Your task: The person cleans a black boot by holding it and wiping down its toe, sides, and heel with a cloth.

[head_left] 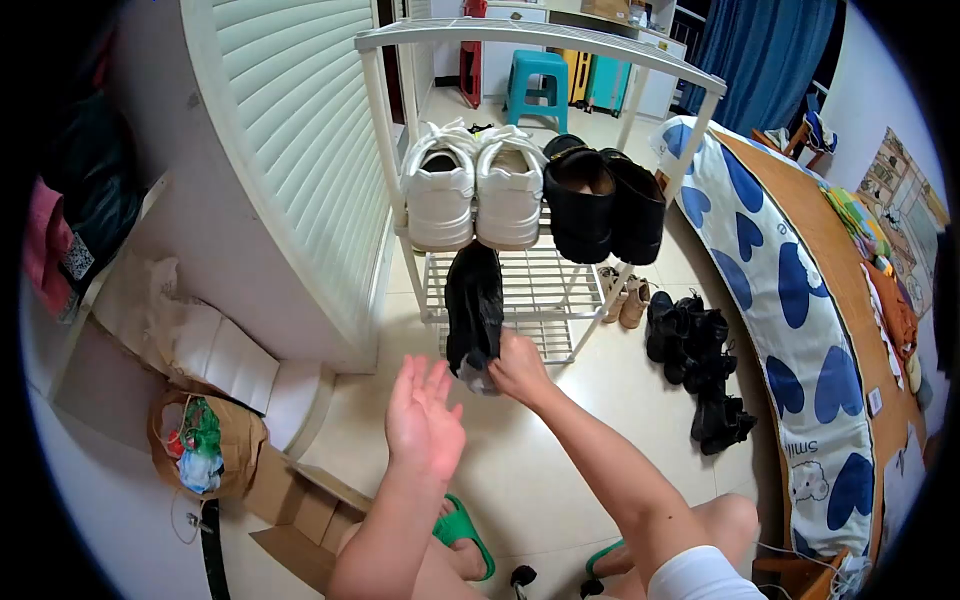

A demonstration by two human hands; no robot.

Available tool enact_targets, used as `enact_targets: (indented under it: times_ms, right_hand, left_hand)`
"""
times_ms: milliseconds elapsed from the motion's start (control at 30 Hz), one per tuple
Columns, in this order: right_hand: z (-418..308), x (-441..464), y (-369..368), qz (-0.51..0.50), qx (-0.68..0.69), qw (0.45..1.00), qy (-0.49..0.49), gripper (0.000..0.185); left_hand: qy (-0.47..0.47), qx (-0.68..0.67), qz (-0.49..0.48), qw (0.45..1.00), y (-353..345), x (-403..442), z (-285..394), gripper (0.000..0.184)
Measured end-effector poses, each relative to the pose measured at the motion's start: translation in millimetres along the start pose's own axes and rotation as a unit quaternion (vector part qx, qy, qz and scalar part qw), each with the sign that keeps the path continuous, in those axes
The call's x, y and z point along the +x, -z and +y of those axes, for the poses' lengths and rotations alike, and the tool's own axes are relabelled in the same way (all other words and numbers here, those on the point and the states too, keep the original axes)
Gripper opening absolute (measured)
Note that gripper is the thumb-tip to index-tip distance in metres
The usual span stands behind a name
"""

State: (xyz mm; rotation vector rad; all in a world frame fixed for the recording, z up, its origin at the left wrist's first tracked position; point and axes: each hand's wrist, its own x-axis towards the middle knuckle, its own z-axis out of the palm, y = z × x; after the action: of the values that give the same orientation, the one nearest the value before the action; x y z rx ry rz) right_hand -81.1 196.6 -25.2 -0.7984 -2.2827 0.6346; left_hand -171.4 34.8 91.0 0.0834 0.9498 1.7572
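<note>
My right hand is closed on the end of a black shoe nearest me, where a greyish patch shows by the fingers. The shoe points away, at the left side of a white metal shoe rack; whether it rests on a lower shelf is unclear. My left hand is open beside it, palm up and fingers spread, holding nothing. Above the held shoe, a pair of white sneakers stands on the rack, heels toward me. Right of them sits a pair of black shoes.
Several black shoes and a beige pair stand on the floor beside the bed. An opened cardboard box and a paper bag lie at left. Behind the rack is a teal stool.
</note>
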Motion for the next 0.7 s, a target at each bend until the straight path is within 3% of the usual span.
enact_targets:
  times_ms: [100,233,300,367,700]
  right_hand:
    - [-2.8,35.6,-17.4,-0.016,-0.022,0.997,-0.074,0.026]
    - [11.1,65.5,-44.6,-0.009,-0.024,0.998,-0.058,0.022]
    - [13.1,78.2,-54.3,-0.003,-0.022,0.997,-0.076,0.025]
    - [9.5,90.3,-52.9,-0.066,-0.027,0.983,-0.168,0.029]
    - [5.7,94.6,-47.5,-0.097,-0.054,0.964,-0.24,0.049]
  left_hand:
    - [-0.011,-0.018,0.016,1.0,3.7,3.4,9.1,0.078]
    - [-0.024,-0.014,0.029,0.999,6.6,6.0,16.9,0.075]
    - [-0.025,-0.011,0.033,0.999,7.9,8.1,18.7,0.076]
    - [-0.024,-0.011,0.034,0.999,7.5,9.7,19.6,0.076]
    - [-0.016,-0.007,0.032,0.999,4.8,18.4,8.8,0.076]
